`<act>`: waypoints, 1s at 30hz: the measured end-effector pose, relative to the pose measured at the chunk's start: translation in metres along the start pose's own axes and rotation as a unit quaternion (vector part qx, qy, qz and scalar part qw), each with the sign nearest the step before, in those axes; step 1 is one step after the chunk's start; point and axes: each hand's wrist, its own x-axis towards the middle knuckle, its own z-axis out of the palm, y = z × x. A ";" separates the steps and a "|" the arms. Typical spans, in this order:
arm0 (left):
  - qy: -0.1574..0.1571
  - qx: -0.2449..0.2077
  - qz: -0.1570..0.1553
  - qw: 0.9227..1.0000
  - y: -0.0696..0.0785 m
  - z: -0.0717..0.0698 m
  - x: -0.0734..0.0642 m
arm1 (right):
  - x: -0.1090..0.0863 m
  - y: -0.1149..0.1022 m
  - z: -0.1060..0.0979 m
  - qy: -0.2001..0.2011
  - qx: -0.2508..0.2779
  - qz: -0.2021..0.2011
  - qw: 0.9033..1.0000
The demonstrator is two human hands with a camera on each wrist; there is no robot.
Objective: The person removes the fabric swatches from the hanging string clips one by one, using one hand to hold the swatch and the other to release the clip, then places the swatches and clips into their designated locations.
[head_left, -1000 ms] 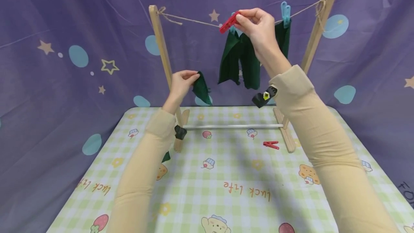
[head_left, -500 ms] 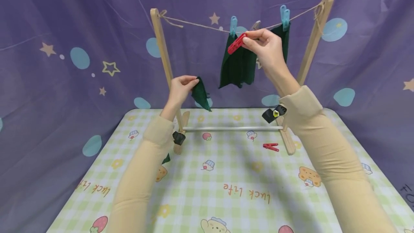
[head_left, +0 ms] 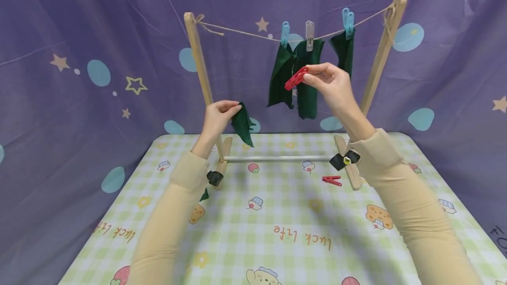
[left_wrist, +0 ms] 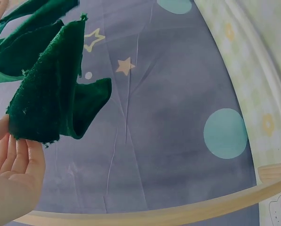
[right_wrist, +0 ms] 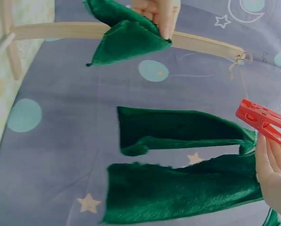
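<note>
Though green scrap (head_left: 204, 195) partly behind sleeve (head_left: 168, 210), hands (head_left: 215, 119) (head_left: 335, 87) in pinches: left, cloth (head_left: 242, 126); right, red clothespin (head_left: 295, 79).

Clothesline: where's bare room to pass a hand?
Free: rope between left post and left blue clothespin; left hand pinches green cloth below it. Crowded: from there rightward, hung cloths, clear clothespin, right blue clothespin; right hand holds a red clothespin in front.

There are two hands (head_left: 217, 115) (head_left: 334, 86) and five clothespins: two red clothespins (head_left: 295, 79) (head_left: 332, 180), two light-blue clothespins (head_left: 285, 33) (head_left: 348, 23), one translucent clothespin (head_left: 310, 36). Three green cloth panels (head_left: 280, 78) (head_left: 307, 100) (head_left: 346, 54) hang, whether any are joined being unclear; one green cloth (head_left: 243, 124) is held; one green corner (head_left: 204, 195) shows on one tablecloth (head_left: 237, 228). Two wooden posts (head_left: 198, 52) (head_left: 383, 52), two wooden feet (head_left: 227, 146) (head_left: 354, 177), one twine line (head_left: 241, 31), one rod (head_left: 277, 158).
</note>
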 end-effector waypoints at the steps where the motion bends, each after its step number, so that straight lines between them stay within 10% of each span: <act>1: -0.001 0.001 0.000 1.000 -0.001 0.000 -0.002 | -0.003 0.003 -0.002 0.000 -0.010 0.003 1.000; 22: -0.024 0.021 -0.019 0.999 -0.029 -0.015 -0.046 | -0.067 0.046 -0.043 0.024 -0.092 0.119 0.988; 30: -0.041 0.066 -0.039 0.996 -0.032 -0.026 -0.062 | -0.086 0.058 -0.056 0.005 -0.186 0.182 0.966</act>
